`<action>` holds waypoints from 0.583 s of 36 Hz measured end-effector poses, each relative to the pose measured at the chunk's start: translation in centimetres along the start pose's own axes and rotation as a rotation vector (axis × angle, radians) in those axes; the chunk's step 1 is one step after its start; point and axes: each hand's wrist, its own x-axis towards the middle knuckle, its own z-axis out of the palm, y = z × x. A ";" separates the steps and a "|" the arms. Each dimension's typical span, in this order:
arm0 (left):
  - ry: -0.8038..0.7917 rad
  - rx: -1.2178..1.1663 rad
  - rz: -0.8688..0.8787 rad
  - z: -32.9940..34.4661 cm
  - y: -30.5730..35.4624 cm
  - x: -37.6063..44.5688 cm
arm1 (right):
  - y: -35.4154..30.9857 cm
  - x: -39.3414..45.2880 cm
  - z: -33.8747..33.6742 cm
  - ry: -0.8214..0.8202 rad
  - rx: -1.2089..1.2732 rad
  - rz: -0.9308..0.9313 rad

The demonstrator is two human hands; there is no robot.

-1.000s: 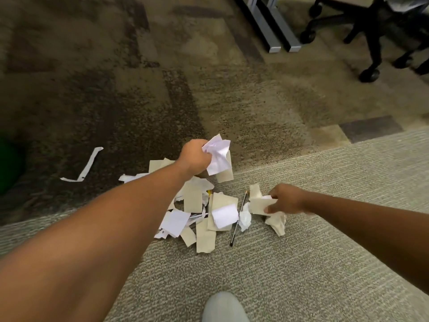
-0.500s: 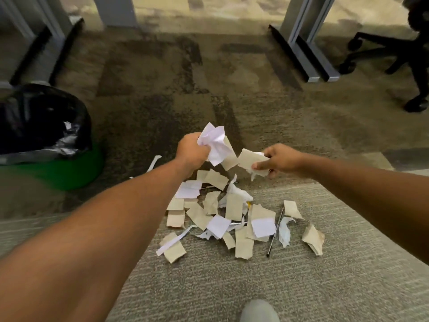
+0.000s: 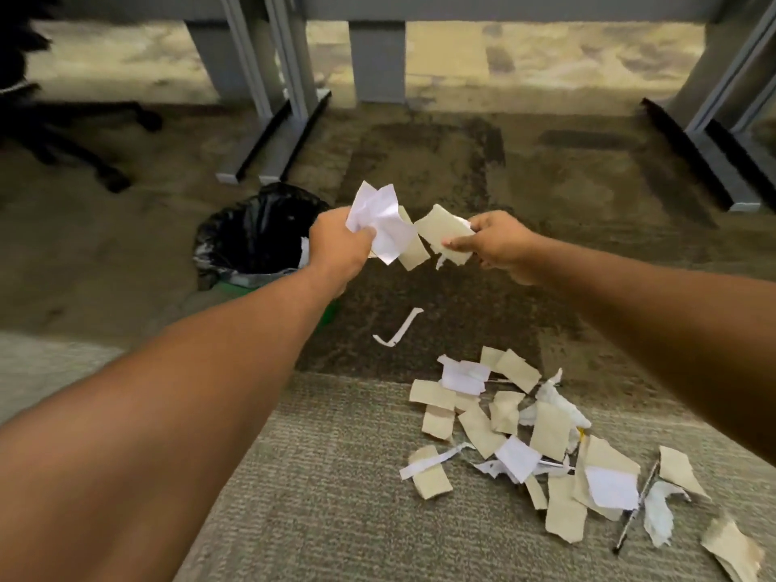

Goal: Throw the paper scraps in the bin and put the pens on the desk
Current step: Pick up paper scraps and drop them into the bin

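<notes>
Beside the bin, both hands' fingers pinch scraps; desk legs stand beyond.

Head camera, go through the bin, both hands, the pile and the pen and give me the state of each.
bin: open, black liner
left hand: grips crumpled white paper
right hand: pinches tan scrap
pile of scraps: on carpet
pen: on carpet, partly covered

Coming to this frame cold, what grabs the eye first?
Two outstretched hands: the left hand grips crumpled white paper, the right hand pinches a tan scrap, beside the black-lined bin. Lower right, a scrap pile and a pen litter the carpet.
</notes>
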 end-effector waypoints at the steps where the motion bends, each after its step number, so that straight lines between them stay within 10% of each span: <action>1: 0.019 0.002 -0.007 -1.0 -0.1 0.3 | -1.0 0.4 0.8 -0.005 0.021 -0.018; 21: 0.363 0.171 -0.304 -10.0 -5.6 5.3 | -11.9 5.8 15.7 -0.133 0.307 -0.002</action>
